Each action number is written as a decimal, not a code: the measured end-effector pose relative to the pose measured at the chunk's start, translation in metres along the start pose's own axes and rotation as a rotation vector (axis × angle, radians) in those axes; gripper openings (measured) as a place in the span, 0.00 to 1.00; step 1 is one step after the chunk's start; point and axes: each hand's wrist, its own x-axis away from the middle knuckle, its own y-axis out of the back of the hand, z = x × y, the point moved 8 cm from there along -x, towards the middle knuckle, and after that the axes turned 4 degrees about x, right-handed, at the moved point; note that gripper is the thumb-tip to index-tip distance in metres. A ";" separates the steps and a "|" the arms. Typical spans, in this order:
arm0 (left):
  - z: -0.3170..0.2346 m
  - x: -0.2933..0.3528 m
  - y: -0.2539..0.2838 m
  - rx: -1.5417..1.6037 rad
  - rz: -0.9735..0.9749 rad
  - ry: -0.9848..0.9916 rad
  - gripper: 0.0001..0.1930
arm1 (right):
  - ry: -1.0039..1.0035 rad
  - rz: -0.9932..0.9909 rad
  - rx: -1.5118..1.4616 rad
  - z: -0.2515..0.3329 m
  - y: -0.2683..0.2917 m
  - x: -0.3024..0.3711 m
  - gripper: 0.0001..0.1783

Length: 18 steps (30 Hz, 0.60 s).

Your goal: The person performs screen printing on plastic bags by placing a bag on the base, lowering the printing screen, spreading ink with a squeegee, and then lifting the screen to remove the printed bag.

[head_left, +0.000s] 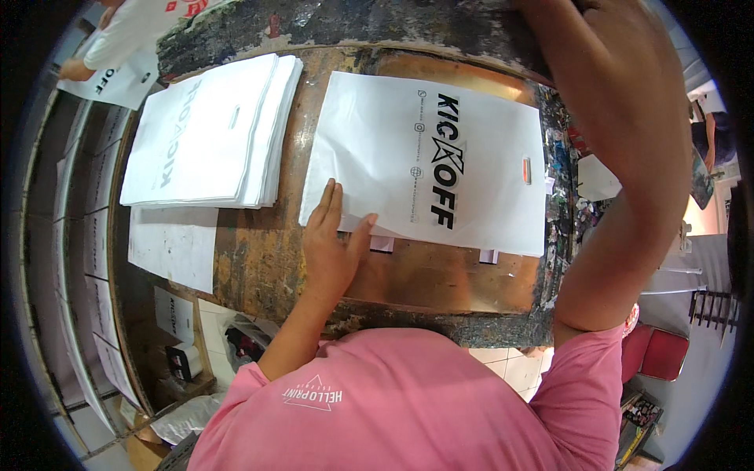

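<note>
The white plastic carrier bag with black lettering [424, 157] lies flat on the worn brown desk [259, 267], its long axis running left to right. The left hand [330, 243] presses its near-left corner, fingers [326, 206] flat and released, pointing far. The right hand is out of view beyond the far edge, its state unknowable; a stack of white bags [212, 133] sits just left.

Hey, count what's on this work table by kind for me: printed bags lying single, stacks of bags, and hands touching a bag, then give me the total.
Single printed bag under the left hand: 1
Stack of bags beside it on the table: 1
Hands touching a bag, the left hand: 1
Total: 3
The right hand is out of view past the top edge.
</note>
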 end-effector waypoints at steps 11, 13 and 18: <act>0.066 -0.004 0.003 -0.420 -0.045 0.244 0.25 | 0.083 -0.053 0.048 0.007 -0.012 -0.001 0.18; 0.079 0.000 0.003 -0.438 -0.043 0.253 0.25 | 0.091 -0.051 0.046 0.007 -0.013 -0.005 0.18; 0.088 0.007 0.011 -0.469 -0.184 0.083 0.19 | 0.121 -0.045 0.037 0.015 -0.019 -0.010 0.18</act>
